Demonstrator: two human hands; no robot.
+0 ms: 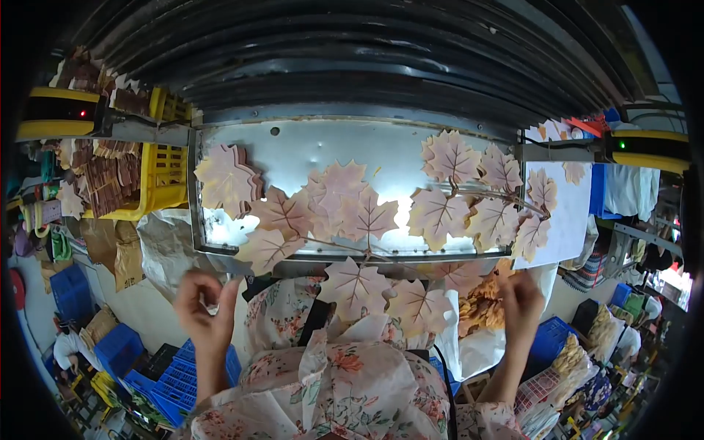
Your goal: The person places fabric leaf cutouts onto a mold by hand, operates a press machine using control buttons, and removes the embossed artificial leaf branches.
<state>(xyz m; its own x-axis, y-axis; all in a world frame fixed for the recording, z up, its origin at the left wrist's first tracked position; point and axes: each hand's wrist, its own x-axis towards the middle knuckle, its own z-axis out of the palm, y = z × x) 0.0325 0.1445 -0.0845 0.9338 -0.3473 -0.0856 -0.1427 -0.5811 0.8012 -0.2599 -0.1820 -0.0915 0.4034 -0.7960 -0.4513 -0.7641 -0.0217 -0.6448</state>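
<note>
My left hand (204,308) is raised in front of the metal tray (293,143), its fingers curled and the thumb apart, with nothing seen in it. My right hand (521,297) is closed at the fingertips by the tray's front right; what it pinches, if anything, cannot be made out. A branch of pale pink-yellow artificial maple leaves (353,288) lies across the tray's front edge between my hands, some leaves hanging over my floral clothing. A second maple leaf branch (493,220) rests at the right, reaching onto a white sheet (568,213).
A stack of loose leaves (226,180) sits at the tray's left. Behind is a dark ridged metal machine (352,73), with yellow-and-black sensor bars (649,150) at both sides. A yellow crate (163,176) holds leaf stacks. Blue crates (165,385) and other people are further off.
</note>
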